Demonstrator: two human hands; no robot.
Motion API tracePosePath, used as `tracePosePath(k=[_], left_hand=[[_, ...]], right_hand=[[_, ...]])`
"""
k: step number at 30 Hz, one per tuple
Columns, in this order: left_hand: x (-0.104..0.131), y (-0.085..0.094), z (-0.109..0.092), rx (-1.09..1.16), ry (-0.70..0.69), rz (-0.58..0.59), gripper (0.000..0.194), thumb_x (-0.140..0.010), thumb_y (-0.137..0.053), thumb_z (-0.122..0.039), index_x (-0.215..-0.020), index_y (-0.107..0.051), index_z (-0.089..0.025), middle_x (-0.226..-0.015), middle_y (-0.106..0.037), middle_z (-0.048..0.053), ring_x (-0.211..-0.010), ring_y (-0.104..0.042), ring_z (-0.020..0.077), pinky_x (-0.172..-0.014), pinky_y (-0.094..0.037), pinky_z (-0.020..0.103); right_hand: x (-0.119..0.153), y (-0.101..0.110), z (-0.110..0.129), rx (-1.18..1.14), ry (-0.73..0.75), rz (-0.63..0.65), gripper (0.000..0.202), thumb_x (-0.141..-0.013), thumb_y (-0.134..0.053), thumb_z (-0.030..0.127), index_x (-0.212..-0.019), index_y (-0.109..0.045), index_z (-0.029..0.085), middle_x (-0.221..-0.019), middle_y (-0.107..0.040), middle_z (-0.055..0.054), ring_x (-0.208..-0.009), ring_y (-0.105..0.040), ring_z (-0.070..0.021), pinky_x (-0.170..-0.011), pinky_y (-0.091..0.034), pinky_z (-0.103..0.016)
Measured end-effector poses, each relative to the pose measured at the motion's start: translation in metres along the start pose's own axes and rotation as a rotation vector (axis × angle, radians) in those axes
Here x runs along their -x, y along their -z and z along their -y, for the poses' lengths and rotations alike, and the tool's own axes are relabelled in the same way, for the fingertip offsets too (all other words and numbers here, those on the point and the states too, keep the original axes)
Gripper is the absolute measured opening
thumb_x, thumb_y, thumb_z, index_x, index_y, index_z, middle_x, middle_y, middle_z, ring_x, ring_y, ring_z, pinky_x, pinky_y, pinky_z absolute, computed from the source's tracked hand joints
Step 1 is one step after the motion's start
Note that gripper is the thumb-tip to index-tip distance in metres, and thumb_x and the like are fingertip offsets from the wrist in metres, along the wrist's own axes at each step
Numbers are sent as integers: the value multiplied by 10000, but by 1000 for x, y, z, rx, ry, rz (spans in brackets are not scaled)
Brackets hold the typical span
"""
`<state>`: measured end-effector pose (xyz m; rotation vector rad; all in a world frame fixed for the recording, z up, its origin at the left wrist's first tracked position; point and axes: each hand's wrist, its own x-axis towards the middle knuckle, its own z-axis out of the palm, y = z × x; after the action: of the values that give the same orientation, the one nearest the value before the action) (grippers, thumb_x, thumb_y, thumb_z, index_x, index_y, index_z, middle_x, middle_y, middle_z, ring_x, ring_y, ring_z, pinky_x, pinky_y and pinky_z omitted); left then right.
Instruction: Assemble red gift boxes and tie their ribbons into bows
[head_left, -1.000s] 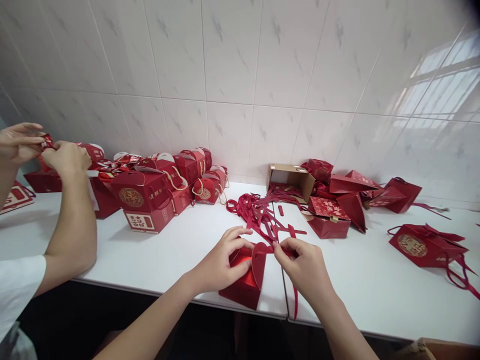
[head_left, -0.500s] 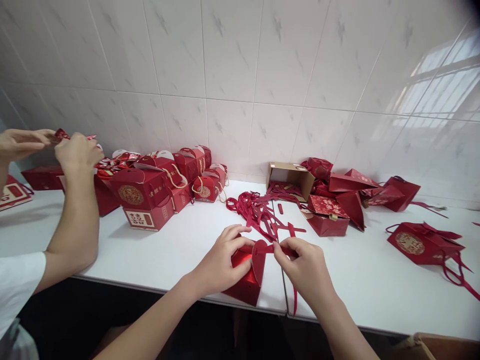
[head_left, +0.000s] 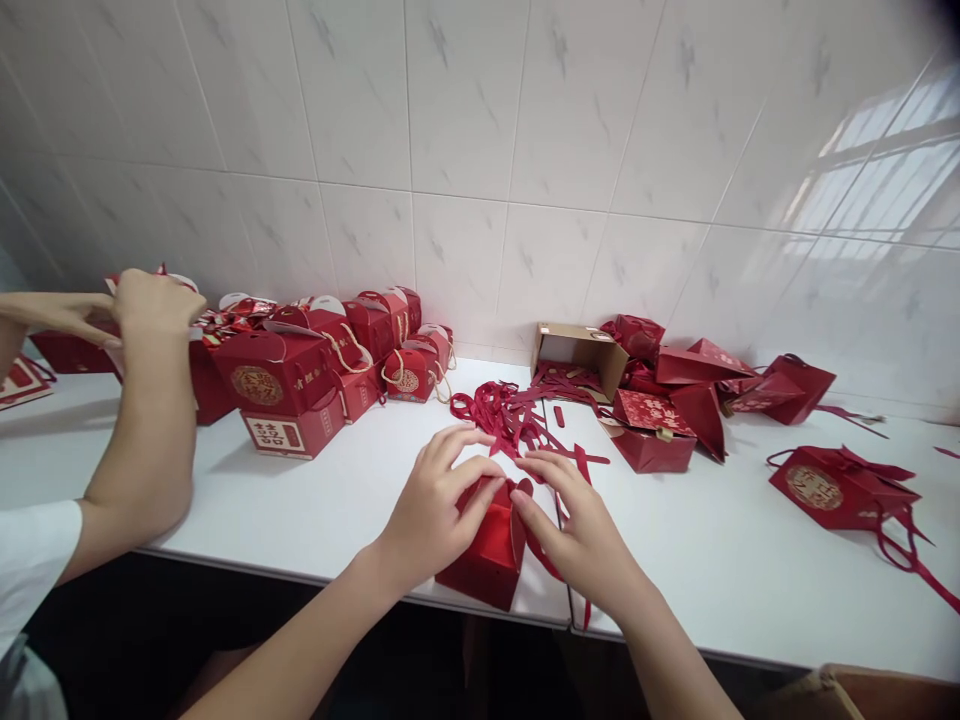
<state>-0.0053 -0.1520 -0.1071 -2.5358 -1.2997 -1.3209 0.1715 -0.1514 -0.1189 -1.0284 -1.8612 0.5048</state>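
A small red gift box (head_left: 484, 560) stands near the table's front edge, its rounded top flaps raised. At its left and top, my left hand (head_left: 442, 500) has bent fingers around a flap, partly hiding it. My right hand (head_left: 574, 525) holds the right flap between curved fingers and thumb. From the box's right side a dark red ribbon (head_left: 541, 556) hangs beneath my right hand. Just behind my hands lies a loose pile of red ribbons (head_left: 499, 405).
Several finished red boxes (head_left: 274, 385) are stacked to the left, where a co-worker's arm (head_left: 154, 420) reaches over. An open cardboard box (head_left: 581, 350) with ribbons stands at the wall. A tied box (head_left: 840, 490) and several others (head_left: 652, 450) lie on the right.
My right hand has let go of the ribbon it pinched and moved left onto the flap. The flaps have come closer together. The co-worker's hands have lowered slightly.
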Motion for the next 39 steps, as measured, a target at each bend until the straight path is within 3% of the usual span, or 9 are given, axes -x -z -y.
tracePosePath(k=[4, 8, 10, 12, 15, 19, 23, 35, 39], left_hand=[[-4, 15, -8, -27, -39, -127, 129, -882, -535, -193, -956, -634, -226, -1110, -598, 62, -1154, -500, 224, -1015, -398, 391], [13, 26, -1, 34, 262, 100, 307, -856, -586, -305, -1157, -557, -253, -1053, -639, 42, -985, -604, 211, -877, -489, 348], [24, 26, 6, 90, 385, 208, 239, -862, -568, -351, -1079, -594, -254, -990, -661, 29, -910, -630, 205, -807, -513, 325], [32, 24, 11, 176, 478, 195, 211, -883, -527, -389, -1003, -614, -238, -914, -670, 23, -834, -640, 189, -737, -527, 295], [37, 17, 17, 329, 601, 60, 278, -866, -541, -438, -1014, -606, -211, -797, -650, 15, -717, -629, 169, -622, -534, 263], [39, 8, 20, 517, 680, -34, 349, -830, -589, -439, -1064, -597, -180, -733, -614, 6, -657, -600, 155, -578, -549, 263], [42, 6, 20, 565, 672, -55, 415, -825, -603, -417, -1159, -567, -175, -728, -628, 1, -656, -603, 149, -593, -548, 261], [42, 6, 8, 571, 622, 24, 475, -857, -579, -387, -1281, -484, -196, -843, -647, 24, -746, -633, 161, -661, -558, 284], [44, 7, 4, 553, 612, 61, 445, -860, -569, -409, -1250, -537, -198, -1067, -653, 75, -794, -651, 171, -661, -579, 291]], right_hand=[[-5, 5, 13, -225, -64, 30, 212, -882, -534, 339, -813, -666, 190, -784, -698, -36, -757, -644, -177, -734, -513, -292], [10, 29, 28, -332, -71, -220, 136, -855, -595, 317, -797, -651, 207, -754, -672, -28, -712, -621, -179, -683, -500, -297], [22, 43, 36, -418, 8, -372, 94, -866, -579, 285, -813, -636, 232, -768, -642, -36, -729, -605, -190, -668, -496, -310], [29, 50, 43, -504, 76, -433, 147, -894, -523, 272, -771, -599, 243, -707, -576, -32, -688, -568, -187, -618, -477, -305], [26, 41, 48, -475, 86, -326, 223, -924, -443, 251, -724, -540, 234, -681, -528, -25, -659, -537, -175, -591, -452, -291], [6, 1, 36, -121, 70, -69, 222, -924, -416, 244, -734, -526, 213, -982, -591, -77, -963, -565, -214, -826, -465, -356], [-3, -28, 20, 122, 55, 58, 199, -917, -412, 214, -760, -535, 201, -1151, -552, -112, -1123, -496, -261, -945, -404, -469], [-6, -34, 20, 441, 127, 109, 176, -889, -468, 174, -868, -639, 213, -1180, -578, -118, -1116, -487, -295, -907, -395, -504], [-9, -36, 20, 472, 129, 89, 197, -895, -470, 194, -874, -663, 230, -1191, -577, -124, -1124, -486, -299, -896, -397, -518]])
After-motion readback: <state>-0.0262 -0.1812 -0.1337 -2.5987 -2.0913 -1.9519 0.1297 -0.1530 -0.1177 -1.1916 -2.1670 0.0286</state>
